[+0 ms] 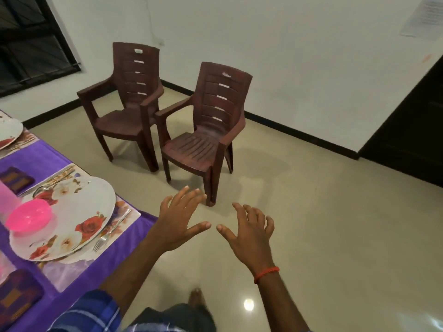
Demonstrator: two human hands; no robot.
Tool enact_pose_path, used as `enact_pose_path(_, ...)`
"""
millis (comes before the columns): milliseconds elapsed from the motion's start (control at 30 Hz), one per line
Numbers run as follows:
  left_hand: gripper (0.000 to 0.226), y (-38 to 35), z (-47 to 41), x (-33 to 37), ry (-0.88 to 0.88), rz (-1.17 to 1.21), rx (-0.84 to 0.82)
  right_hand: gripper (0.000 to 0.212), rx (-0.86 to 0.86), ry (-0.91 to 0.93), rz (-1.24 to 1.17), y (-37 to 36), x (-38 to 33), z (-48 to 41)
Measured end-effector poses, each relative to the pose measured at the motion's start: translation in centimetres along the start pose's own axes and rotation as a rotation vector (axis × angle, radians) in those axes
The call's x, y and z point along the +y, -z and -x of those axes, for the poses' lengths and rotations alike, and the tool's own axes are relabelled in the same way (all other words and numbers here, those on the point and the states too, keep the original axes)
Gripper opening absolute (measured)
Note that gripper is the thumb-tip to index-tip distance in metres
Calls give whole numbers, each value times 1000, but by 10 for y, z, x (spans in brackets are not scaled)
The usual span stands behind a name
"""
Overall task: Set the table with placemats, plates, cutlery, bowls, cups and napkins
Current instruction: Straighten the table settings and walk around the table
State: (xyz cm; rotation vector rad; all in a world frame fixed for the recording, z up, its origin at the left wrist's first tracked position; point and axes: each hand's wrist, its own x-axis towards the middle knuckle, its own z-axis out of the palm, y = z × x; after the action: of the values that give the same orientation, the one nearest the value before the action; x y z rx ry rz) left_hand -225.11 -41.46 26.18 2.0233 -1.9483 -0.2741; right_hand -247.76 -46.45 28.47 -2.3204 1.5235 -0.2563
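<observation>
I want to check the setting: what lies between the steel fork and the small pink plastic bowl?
In the head view, the floral round plate lies between fork and bowl.

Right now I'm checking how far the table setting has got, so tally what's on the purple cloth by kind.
Floral plates: 2, the near one and one at the far edge
Pink bowls: 1, on the near plate
Forks: 1, right of that plate
Dark napkins: 2
Total: 6
Both hands are empty and off the table.
</observation>
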Motion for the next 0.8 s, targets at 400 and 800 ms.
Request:
enact_pose_path(400,84,12,-150,-61,161,2,89,90,-60,182,66,8,-18,-194)
enact_pose_path(800,97,36,-203,-131,429,57,176,92,-169,329,84,4,-62,-335)
